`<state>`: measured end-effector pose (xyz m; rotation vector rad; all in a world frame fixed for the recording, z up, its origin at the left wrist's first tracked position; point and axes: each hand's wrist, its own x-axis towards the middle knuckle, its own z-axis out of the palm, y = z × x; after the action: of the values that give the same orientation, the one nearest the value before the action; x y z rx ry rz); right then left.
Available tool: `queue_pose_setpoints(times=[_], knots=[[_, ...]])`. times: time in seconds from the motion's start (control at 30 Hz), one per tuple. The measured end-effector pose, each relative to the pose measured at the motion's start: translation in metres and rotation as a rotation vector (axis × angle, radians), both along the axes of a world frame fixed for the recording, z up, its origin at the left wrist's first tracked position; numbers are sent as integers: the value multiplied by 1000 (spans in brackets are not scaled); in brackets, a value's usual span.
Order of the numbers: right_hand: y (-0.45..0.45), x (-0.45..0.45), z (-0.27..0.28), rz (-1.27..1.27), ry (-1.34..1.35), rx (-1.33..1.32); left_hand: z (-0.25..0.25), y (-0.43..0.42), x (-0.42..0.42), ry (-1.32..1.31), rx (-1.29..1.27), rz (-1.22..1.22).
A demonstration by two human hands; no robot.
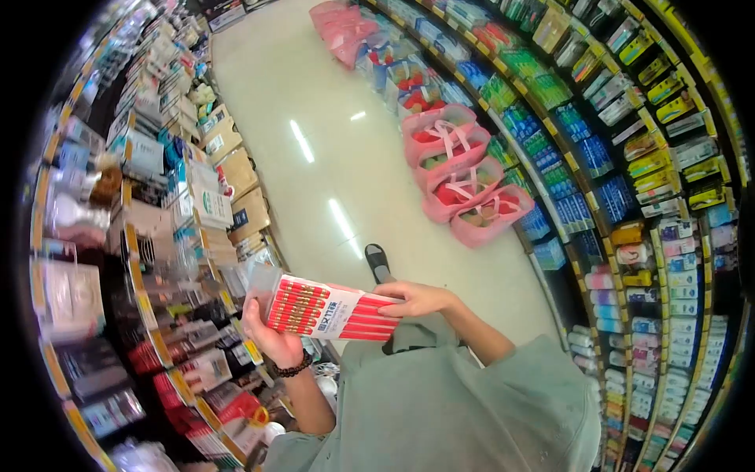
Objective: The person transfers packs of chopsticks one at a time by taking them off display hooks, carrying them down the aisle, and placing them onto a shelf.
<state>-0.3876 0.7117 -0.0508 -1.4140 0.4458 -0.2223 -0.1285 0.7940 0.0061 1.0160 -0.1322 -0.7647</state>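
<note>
In front of my body I hold a flat pack of red sticks with gold-patterned ends, wrapped in clear plastic with a white printed band. It tilts slightly down to the right. My left hand, with a dark bead bracelet on the wrist, grips the gold-patterned end from below and the side. At the opposite end, my right hand has its thumb and fingers closed on the pack's upper edge. The exact kind of the sticks is not clear to me.
Shelves of boxed and packaged goods line the left side. On the right, curved shelves carry boxes and hanging packs. Several pink bags with red contents stand along the right edge of the pale floor. A dark shoe shows below.
</note>
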Motion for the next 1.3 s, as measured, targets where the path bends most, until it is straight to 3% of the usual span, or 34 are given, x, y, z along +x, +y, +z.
queue_pose_setpoints(times=[0.13,0.27,0.3,0.4,0.77,0.97,1.2,1.3], knots=[[-84,14,-13,-30,-84,71,1,-88,15,-186,-25,-18],[-168,35,-12,-35,-84,84,15,-172,32,-237,-29,-96],[-191,39,-10,-27,-87,108,22,-197,30,-219,16,-7],[-255,50,-7,13,-79,125,9,-245,51,-248,-107,-45],[-429,106,-16,119,-113,-7,-13,-406,101,-120,-22,83],[-559,129,-25,73,49,31,-18,-549,123,-55,14,95],[-725,166,32,-79,29,-134,-9,-735,179,-34,-273,-176],[-777,181,51,-115,42,-43,9,-804,188,53,-172,-71]])
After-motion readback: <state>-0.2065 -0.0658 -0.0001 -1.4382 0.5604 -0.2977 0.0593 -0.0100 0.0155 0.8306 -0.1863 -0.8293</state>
